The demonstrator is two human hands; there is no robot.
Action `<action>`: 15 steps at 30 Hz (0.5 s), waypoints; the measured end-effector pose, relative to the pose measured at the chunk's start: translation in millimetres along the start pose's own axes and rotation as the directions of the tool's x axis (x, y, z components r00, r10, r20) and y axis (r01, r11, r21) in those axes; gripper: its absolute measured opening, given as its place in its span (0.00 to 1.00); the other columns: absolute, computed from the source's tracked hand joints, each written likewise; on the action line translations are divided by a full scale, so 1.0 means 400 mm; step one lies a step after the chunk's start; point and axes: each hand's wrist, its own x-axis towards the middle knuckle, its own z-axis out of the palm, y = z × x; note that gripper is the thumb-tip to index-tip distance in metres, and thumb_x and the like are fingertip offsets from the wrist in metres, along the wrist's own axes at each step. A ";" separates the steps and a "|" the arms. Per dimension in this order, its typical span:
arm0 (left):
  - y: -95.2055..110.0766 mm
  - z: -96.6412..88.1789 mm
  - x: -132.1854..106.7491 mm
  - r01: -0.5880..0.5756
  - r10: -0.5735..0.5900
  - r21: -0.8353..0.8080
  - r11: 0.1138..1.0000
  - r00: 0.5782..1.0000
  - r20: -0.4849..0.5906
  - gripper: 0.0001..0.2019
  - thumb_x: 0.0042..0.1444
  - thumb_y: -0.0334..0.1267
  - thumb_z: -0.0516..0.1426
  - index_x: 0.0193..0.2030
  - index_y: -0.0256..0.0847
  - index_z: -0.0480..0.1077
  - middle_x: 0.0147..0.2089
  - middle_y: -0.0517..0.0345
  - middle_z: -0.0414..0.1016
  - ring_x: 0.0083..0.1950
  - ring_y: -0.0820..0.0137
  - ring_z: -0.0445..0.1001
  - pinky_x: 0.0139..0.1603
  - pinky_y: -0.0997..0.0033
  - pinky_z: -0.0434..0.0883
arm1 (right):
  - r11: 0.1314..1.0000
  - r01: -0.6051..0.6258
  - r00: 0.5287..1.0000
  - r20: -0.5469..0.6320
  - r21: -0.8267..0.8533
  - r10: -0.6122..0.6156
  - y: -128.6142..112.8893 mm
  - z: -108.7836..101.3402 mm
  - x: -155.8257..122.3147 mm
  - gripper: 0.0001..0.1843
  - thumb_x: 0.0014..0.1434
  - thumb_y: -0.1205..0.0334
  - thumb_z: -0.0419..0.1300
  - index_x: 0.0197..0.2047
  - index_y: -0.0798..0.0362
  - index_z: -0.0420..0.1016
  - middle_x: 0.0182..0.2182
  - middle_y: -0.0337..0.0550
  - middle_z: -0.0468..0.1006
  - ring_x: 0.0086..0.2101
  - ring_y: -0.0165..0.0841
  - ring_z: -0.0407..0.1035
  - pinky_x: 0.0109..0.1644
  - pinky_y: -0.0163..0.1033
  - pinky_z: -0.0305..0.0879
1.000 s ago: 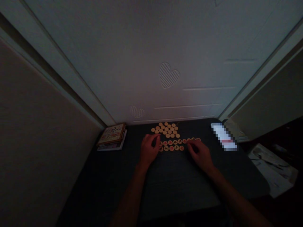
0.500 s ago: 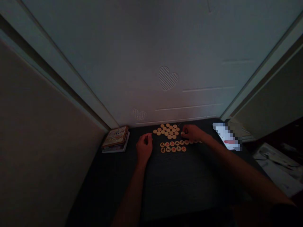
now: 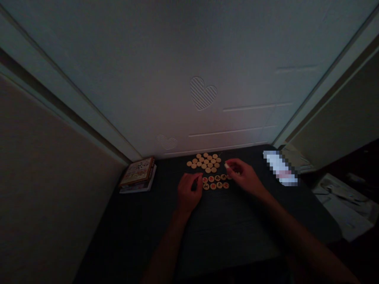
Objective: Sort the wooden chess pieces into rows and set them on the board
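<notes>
Two rows of round Chinese chess pieces [image 3: 219, 185] lie on the dark table with red and black characters facing up. Behind them spreads a loose cluster of pieces with plain tops [image 3: 209, 157]. My right hand [image 3: 243, 175] pinches one Chinese chess piece [image 3: 226, 165] between thumb and fingers, just above the right part of the rows, and hides some of the pieces there. My left hand [image 3: 189, 193] is at the left end of the rows with fingers curled and tips together, covering the leftmost pieces. Whatever it may hold does not show.
A stack of books [image 3: 138, 173] sits at the table's left back corner. At the right back lies a bright, pixelated phone-like object [image 3: 280, 167]. A pale wall with embossed hearts [image 3: 203, 94] rises behind the table [image 3: 225, 228]. White items [image 3: 345, 205] are beyond the right edge.
My left hand has moved right and nearer, over the left end of the rows. My right hand has lifted a piece and turned, so the piece shows more plainly. The view has shifted slightly.
</notes>
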 end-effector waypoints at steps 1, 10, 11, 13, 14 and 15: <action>0.020 0.006 -0.007 -0.036 0.036 -0.014 0.999 0.999 0.032 0.08 0.64 0.37 0.57 0.46 0.45 0.76 0.41 0.53 0.81 0.41 0.63 0.77 0.49 0.60 0.73 | 0.999 0.037 0.999 0.001 0.019 -0.037 -0.004 0.024 -0.024 0.14 0.67 0.55 0.60 0.52 0.50 0.75 0.43 0.45 0.81 0.37 0.35 0.77 0.39 0.39 0.75; 0.058 0.041 -0.028 -0.055 0.061 -0.128 0.990 0.997 0.043 0.06 0.65 0.35 0.57 0.46 0.42 0.75 0.40 0.55 0.81 0.39 0.68 0.78 0.41 0.69 0.75 | 0.964 0.263 0.964 0.032 0.029 -0.264 -0.001 0.174 -0.135 0.12 0.71 0.61 0.52 0.53 0.50 0.72 0.46 0.47 0.80 0.46 0.36 0.74 0.53 0.43 0.70; 0.053 0.039 -0.027 -0.041 0.046 -0.125 0.991 0.998 0.035 0.06 0.65 0.35 0.56 0.45 0.41 0.75 0.39 0.56 0.81 0.38 0.69 0.79 0.41 0.70 0.75 | 0.964 0.262 0.963 0.058 0.039 -0.264 0.002 0.178 -0.136 0.11 0.71 0.60 0.53 0.54 0.49 0.72 0.46 0.46 0.80 0.45 0.36 0.75 0.52 0.42 0.71; 0.047 0.037 -0.027 -0.012 0.016 -0.115 0.993 0.999 0.036 0.06 0.65 0.36 0.57 0.43 0.41 0.75 0.38 0.57 0.81 0.36 0.70 0.79 0.40 0.72 0.75 | 0.969 0.239 0.967 0.076 0.062 -0.243 0.008 0.182 -0.136 0.11 0.70 0.60 0.55 0.54 0.49 0.72 0.44 0.45 0.80 0.43 0.35 0.76 0.49 0.40 0.72; 0.046 0.036 -0.028 0.003 0.001 -0.108 0.994 0.999 0.043 0.06 0.65 0.36 0.57 0.42 0.41 0.75 0.37 0.57 0.81 0.35 0.70 0.79 0.39 0.72 0.75 | 0.971 0.226 0.970 0.073 0.072 -0.231 0.011 0.182 -0.136 0.11 0.70 0.59 0.55 0.53 0.49 0.72 0.44 0.44 0.81 0.41 0.34 0.76 0.47 0.39 0.72; 0.046 0.036 -0.030 0.019 -0.014 -0.100 0.995 0.999 0.051 0.06 0.65 0.37 0.57 0.41 0.41 0.75 0.36 0.57 0.81 0.34 0.70 0.79 0.38 0.73 0.75 | 0.973 0.216 0.973 0.061 0.080 -0.221 0.014 0.180 -0.136 0.11 0.69 0.59 0.56 0.53 0.49 0.72 0.43 0.43 0.81 0.40 0.34 0.76 0.46 0.38 0.72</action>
